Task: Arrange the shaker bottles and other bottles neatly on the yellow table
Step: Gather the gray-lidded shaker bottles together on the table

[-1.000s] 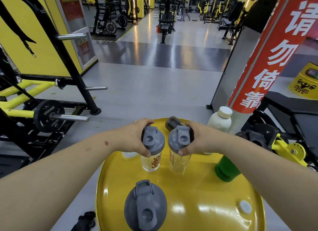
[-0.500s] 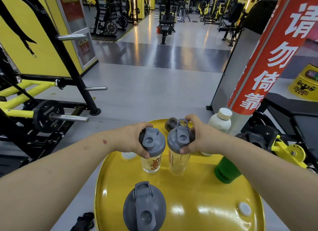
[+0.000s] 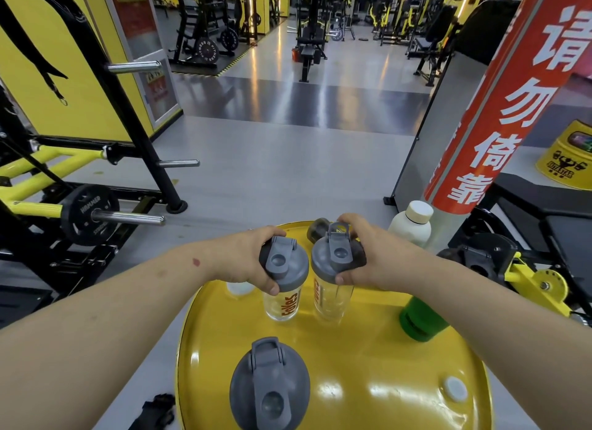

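Note:
Two clear shaker bottles with grey lids stand side by side near the far half of the round yellow table point(image 3: 368, 359). My left hand point(image 3: 246, 263) grips the lid of the left shaker point(image 3: 283, 288). My right hand point(image 3: 362, 256) grips the lid of the right shaker point(image 3: 331, 285). A third grey-lidded shaker point(image 3: 269, 388) stands close to me at the table's near edge. A dark bottle point(image 3: 317, 229) sits behind my right hand, partly hidden. A white bottle point(image 3: 411, 224) stands at the far right rim, and a green bottle point(image 3: 419, 320) lies under my right forearm.
A white cap point(image 3: 455, 388) lies on the table at the near right, and a small white object point(image 3: 238, 288) sits under my left hand. A red pillar point(image 3: 499, 109) rises right of the table. Weight racks point(image 3: 86, 215) stand to the left; a black bench point(image 3: 544, 218) is on the right.
Both hands keep hold of the two shakers. The right shaker and my right hand have shifted slightly away from me, and the dark bottle behind shows a little more.

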`<state>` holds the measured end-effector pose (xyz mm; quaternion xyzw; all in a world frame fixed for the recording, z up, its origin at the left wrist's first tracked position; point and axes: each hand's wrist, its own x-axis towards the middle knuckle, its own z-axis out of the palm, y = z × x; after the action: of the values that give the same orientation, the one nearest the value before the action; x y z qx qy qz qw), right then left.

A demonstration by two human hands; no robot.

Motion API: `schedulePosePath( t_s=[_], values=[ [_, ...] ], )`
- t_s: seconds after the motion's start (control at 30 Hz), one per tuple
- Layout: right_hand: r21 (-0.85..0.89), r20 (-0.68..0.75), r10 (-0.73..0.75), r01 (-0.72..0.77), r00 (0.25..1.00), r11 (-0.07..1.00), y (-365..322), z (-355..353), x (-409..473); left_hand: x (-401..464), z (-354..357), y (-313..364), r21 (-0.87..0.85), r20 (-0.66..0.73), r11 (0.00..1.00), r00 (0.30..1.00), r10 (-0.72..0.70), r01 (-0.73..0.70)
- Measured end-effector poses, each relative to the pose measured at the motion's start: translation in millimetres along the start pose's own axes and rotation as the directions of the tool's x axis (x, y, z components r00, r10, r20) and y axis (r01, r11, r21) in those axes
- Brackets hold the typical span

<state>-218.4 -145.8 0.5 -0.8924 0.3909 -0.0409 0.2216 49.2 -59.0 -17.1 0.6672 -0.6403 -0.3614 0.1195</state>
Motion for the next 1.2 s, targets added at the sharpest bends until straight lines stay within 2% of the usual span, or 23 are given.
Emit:
schedulePosePath(
  t_s=[0.27, 0.43, 0.6, 0.77, 0.93, 1.2],
  values=[
    [-0.135, 0.093, 0.061, -0.048, 0.994, 0.990, 1, -4, 3, 0, 0, 0, 0.013, -0.007, 1.000, 1.000, -0.010, 0.010],
    [-0.078, 0.198, 0.100, -0.086, 0.975, 0.993, -2, -7, 9, -1, 0, 1, -0.013, 0.007, 1.000, 1.000, -0.013, 0.013],
    [-0.029, 0.176, 0.130, -0.127, 0.976, 0.992, 4, -7, 11, -2, 0, 3, 0.009, -0.009, 1.000, 1.000, -0.003, 0.003],
    [-0.204, 0.127, 0.103, -0.076, 0.987, 0.976, -2, 2, 6, -2, 7, 4, 0.019, -0.040, 1.000, 0.999, 0.026, -0.025],
    [-0.240, 0.106, 0.108, -0.080, 0.989, 0.968, -7, 2, 0, -7, 11, 3, 0.029, -0.083, 0.998, 0.995, 0.053, -0.050],
    [-0.304, 0.173, 0.089, -0.033, 0.981, 0.952, -11, 7, -44, -35, 17, -6, 0.098, -0.058, 0.993, 0.996, 0.074, -0.069]
  ],
)
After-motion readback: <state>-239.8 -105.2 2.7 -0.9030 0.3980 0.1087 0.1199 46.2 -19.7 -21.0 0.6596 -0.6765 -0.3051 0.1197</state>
